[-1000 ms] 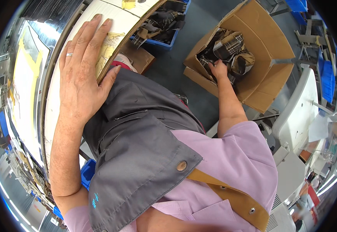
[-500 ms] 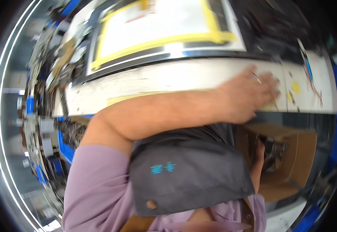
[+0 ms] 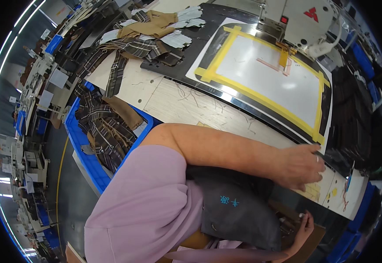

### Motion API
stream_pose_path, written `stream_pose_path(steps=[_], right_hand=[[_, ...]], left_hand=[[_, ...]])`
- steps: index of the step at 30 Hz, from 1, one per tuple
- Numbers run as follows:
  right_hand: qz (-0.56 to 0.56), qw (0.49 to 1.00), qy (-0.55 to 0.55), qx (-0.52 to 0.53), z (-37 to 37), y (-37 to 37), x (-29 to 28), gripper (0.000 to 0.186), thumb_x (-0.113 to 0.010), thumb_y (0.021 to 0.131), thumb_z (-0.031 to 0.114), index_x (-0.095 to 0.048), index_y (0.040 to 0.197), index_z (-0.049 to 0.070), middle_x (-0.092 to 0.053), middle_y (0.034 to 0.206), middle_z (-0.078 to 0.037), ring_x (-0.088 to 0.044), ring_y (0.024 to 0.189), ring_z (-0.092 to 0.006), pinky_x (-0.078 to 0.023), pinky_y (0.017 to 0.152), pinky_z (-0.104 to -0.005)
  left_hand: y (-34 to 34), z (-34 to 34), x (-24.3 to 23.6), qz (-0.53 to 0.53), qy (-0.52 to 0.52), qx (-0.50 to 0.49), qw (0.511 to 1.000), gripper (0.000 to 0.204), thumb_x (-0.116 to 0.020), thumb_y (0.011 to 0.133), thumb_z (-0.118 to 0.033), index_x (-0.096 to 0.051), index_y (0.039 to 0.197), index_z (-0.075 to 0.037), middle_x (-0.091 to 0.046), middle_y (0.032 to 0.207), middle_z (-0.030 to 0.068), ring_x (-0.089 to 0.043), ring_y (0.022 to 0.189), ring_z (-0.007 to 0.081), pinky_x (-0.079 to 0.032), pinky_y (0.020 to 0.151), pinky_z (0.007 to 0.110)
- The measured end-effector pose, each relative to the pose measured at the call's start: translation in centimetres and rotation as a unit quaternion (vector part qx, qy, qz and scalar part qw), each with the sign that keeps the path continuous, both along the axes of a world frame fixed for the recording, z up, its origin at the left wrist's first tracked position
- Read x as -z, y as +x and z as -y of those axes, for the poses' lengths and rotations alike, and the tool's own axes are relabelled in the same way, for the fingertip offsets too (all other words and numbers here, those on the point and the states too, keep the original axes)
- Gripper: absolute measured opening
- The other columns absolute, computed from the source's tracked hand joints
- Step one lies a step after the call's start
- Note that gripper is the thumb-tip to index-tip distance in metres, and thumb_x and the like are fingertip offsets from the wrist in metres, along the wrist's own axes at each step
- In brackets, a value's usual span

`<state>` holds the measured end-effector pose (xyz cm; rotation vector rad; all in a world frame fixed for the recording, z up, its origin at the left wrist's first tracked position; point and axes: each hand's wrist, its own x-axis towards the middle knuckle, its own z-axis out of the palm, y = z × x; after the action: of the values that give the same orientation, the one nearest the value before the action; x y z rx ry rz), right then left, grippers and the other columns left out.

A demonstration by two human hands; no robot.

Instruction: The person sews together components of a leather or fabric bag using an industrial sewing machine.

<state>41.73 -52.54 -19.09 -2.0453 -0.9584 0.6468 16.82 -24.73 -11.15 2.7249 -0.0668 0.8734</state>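
Note:
My left arm stretches across in front of me to the right. My left hand point(image 3: 299, 167), with a ring on one finger, is over the pale table strip just below the corner of the yellow-taped white sheet point(image 3: 265, 74). Its fingers are spread and bent, and nothing shows in them. Lower down, my right hand point(image 3: 304, 228) is raised beside the cardboard box point(image 3: 314, 239), its fingertips drawn together. A small pale spot shows at the tips; I cannot make out whether it is a held thing or a nail.
A white sewing machine head point(image 3: 305, 22) stands over the taped sheet. Plaid and tan fabric pieces point(image 3: 149, 33) lie at the table's far left. A blue bin point(image 3: 79, 131) of plaid pieces is left of me. Dark stacked pieces point(image 3: 351, 118) lie at the right. Loose threads dot the table.
The view has swung left, bringing the blue bin and the sewing machine head in. My right hand has come up out of the cardboard box. My left hand still reaches over the table's right part.

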Motion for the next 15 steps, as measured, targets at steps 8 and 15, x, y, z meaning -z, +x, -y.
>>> stream_pose_path(steps=[8,15], right_hand=[[0.077,0.979,0.039,-0.185,-11.8,-6.0,-9.8,0.023,-0.058,0.099,0.014,-0.068,0.11,-0.003,-0.062,0.082,-0.004,-0.055,0.07,-0.01,-0.043,0.063,-0.0236],[0.186,0.903,0.121,-0.368,-21.0,-12.1,-12.7,0.018,-0.064,0.089,0.008,-0.071,0.103,0.0,-0.062,0.078,-0.008,-0.056,0.069,-0.0159,-0.044,0.068,-0.0295]], left_hand=[[-27.1,-16.9,-4.1,-0.001,0.023,-0.499,0.867,0.036,-0.055,0.073,0.008,-0.07,0.103,-0.006,-0.069,0.119,0.0092,-0.065,0.108,0.0298,-0.052,0.094,0.04],[-38.5,-21.0,-2.7,-0.186,0.074,-0.512,0.835,0.043,-0.063,0.076,0.001,-0.072,0.115,-0.012,-0.062,0.135,0.0021,-0.044,0.139,0.0209,-0.037,0.111,0.045]])
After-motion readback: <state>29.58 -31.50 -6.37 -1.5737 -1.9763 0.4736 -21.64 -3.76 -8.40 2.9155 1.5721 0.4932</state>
